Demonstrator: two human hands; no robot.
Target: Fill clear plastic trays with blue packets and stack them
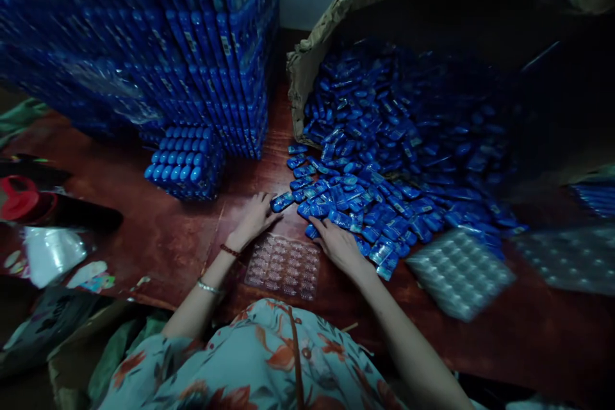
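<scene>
Blue packaged pieces (384,205) spill from a large cardboard box onto the red-brown table. My left hand (257,214) is at the left edge of the spill, its fingertips at one blue piece (282,202); its grip is too small to make out. My right hand (334,240) reaches the near edge of the pile, with its fingers bent at another blue piece (312,229). Whether it grips that piece is unclear. Between my forearms, a clear plastic tray (283,266) with rows of moulded cavities lies flat on the table, with no blue pieces in it.
Tall stacks of blue packs (206,45) rise at the back left, a smaller block (185,160) before them. The cardboard box (300,90) stands back right. More clear trays (464,272) lie right. A red-lidded bottle (29,202) and plastic bag (55,255) are far left.
</scene>
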